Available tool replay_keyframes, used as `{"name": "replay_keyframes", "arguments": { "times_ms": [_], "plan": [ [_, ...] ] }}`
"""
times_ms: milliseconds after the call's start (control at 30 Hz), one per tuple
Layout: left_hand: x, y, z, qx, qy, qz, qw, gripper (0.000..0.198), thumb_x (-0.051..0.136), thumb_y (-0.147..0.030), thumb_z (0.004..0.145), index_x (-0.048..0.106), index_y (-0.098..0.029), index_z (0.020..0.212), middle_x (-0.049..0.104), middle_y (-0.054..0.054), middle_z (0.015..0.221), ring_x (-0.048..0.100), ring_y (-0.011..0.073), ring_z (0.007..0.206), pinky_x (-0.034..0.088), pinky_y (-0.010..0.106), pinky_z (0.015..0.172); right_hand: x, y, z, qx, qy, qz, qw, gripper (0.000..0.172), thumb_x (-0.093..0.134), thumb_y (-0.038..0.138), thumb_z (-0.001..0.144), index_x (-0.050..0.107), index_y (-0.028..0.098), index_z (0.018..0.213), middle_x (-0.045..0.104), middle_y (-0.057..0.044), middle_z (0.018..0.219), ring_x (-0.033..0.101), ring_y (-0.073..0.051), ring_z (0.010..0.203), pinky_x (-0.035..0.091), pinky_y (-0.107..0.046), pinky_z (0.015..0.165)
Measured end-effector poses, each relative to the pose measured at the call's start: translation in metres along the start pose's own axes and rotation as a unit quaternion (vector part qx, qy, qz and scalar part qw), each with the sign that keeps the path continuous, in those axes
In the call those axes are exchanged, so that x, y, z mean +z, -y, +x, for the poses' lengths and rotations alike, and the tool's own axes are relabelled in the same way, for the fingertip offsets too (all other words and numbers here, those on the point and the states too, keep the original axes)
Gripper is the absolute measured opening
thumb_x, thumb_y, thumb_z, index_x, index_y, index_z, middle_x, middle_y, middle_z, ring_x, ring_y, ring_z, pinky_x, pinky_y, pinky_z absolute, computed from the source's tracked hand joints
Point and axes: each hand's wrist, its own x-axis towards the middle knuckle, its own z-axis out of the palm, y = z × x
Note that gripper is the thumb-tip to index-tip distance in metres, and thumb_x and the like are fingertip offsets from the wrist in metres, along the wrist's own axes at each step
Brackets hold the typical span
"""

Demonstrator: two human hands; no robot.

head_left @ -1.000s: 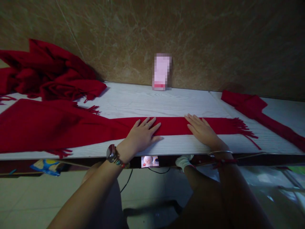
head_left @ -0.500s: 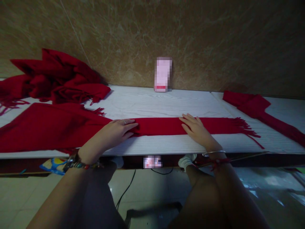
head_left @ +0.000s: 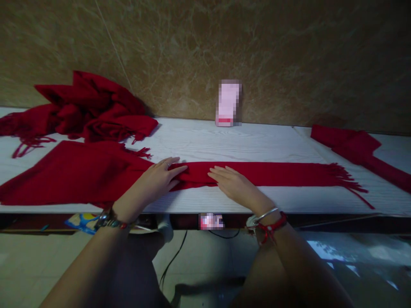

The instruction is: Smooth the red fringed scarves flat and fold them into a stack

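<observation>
A long red scarf with a fringed right end lies folded narrow along the front of a white table; its left part spreads wide. My left hand rests flat on the scarf where the wide part narrows, fingers stretched out, a ring on one finger and a watch on the wrist. My right hand lies flat on the narrow strip just right of it, fingers out, with a bangle and a red cord on the wrist. Neither hand holds anything.
A heap of red scarves sits at the back left. Another red scarf lies at the far right. A pink box stands against the brown wall. A cable hangs below the table edge over a tiled floor.
My left hand slid left along the scarf, then my right hand followed, moving left to lie close beside it. The view shifted slightly left.
</observation>
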Motion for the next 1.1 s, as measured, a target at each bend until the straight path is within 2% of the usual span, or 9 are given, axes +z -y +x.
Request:
{"name": "replay_keyframes", "arguments": {
  "times_ms": [167,300,467,500,567,633,700,867,1100],
  "plan": [
    [-0.017,0.001,-0.005,-0.04,0.007,0.049,0.998,0.046,0.034,-0.011,0.084,0.062,-0.021,0.12,0.063,0.01,0.104,0.064,0.02,0.081,0.053,0.033,0.075,0.005,-0.006,-0.004,-0.001,-0.002,0.022,1.0,0.055,0.031,0.001,0.085,0.051,0.018,0.133,0.05,-0.004,0.14,0.04,-0.016,0.133,0.033,-0.041,0.112],
    [-0.025,0.002,-0.003,-0.046,0.026,0.059,0.997,0.046,0.038,-0.008,0.079,0.064,-0.02,0.114,0.064,0.009,0.096,0.063,0.0212,0.083,0.052,0.031,0.071,0.006,-0.008,-0.007,-0.004,-0.008,0.03,1.0,0.059,0.029,-0.003,0.083,0.049,0.019,0.134,0.049,-0.003,0.142,0.039,-0.014,0.134,0.032,-0.04,0.113],
    [-0.035,-0.002,-0.005,-0.078,-0.051,0.1,0.991,0.041,0.04,-0.01,0.078,0.065,-0.021,0.108,0.064,0.008,0.098,0.062,0.0234,0.089,0.052,0.032,0.072,0.001,-0.006,-0.008,0.019,-0.07,0.005,0.997,0.068,0.027,-0.007,0.08,0.046,0.024,0.137,0.045,0.001,0.145,0.029,-0.015,0.138,0.027,-0.044,0.115],
    [-0.035,-0.003,-0.006,-0.084,-0.048,0.107,0.99,0.041,0.039,-0.009,0.078,0.064,-0.021,0.108,0.064,0.009,0.099,0.062,0.0235,0.09,0.052,0.032,0.072,0.0,-0.006,-0.008,0.021,-0.076,-0.003,0.997,0.069,0.027,-0.007,0.079,0.045,0.026,0.138,0.044,0.002,0.146,0.026,-0.016,0.14,0.025,-0.046,0.115],
    [-0.033,-0.007,-0.007,-0.086,0.003,0.111,0.99,0.041,0.037,-0.007,0.08,0.063,-0.02,0.109,0.064,0.009,0.099,0.063,0.0232,0.088,0.051,0.031,0.069,0.001,-0.007,-0.008,0.011,-0.058,-0.009,0.998,0.069,0.03,-0.007,0.079,0.047,0.027,0.136,0.044,0.002,0.145,0.025,-0.018,0.14,0.026,-0.049,0.114],
    [-0.028,-0.01,-0.008,-0.087,0.065,0.103,0.989,0.042,0.035,-0.005,0.082,0.06,-0.017,0.113,0.064,0.011,0.101,0.064,0.023,0.086,0.051,0.03,0.065,0.004,-0.009,-0.009,-0.007,-0.02,-0.004,1.0,0.064,0.031,-0.004,0.081,0.048,0.025,0.135,0.047,-0.001,0.143,0.031,-0.018,0.138,0.03,-0.048,0.112],
    [-0.023,-0.012,-0.009,-0.099,0.094,0.09,0.987,0.044,0.034,-0.004,0.083,0.057,-0.016,0.118,0.062,0.012,0.107,0.064,0.0236,0.088,0.051,0.029,0.065,0.008,-0.011,-0.01,-0.017,-0.001,-0.001,1.0,0.059,0.032,-0.002,0.084,0.048,0.022,0.136,0.049,-0.003,0.142,0.035,-0.016,0.136,0.031,-0.044,0.112],
    [-0.02,-0.011,-0.013,-0.115,0.089,0.071,0.987,0.044,0.035,-0.005,0.084,0.055,-0.012,0.123,0.059,0.015,0.11,0.064,0.0243,0.089,0.052,0.032,0.069,0.011,-0.012,-0.012,-0.018,-0.014,-0.009,1.0,0.057,0.033,-0.001,0.085,0.049,0.022,0.135,0.05,-0.002,0.141,0.036,-0.015,0.135,0.031,-0.041,0.112],
    [-0.021,-0.014,-0.01,-0.074,0.09,0.089,0.989,0.043,0.036,-0.008,0.087,0.054,-0.015,0.125,0.06,0.013,0.107,0.064,0.0216,0.082,0.051,0.03,0.066,0.009,-0.011,-0.012,-0.017,-0.016,-0.004,1.0,0.055,0.032,0.0,0.086,0.05,0.021,0.133,0.052,-0.002,0.139,0.039,-0.015,0.133,0.032,-0.041,0.112]
  ]
}}
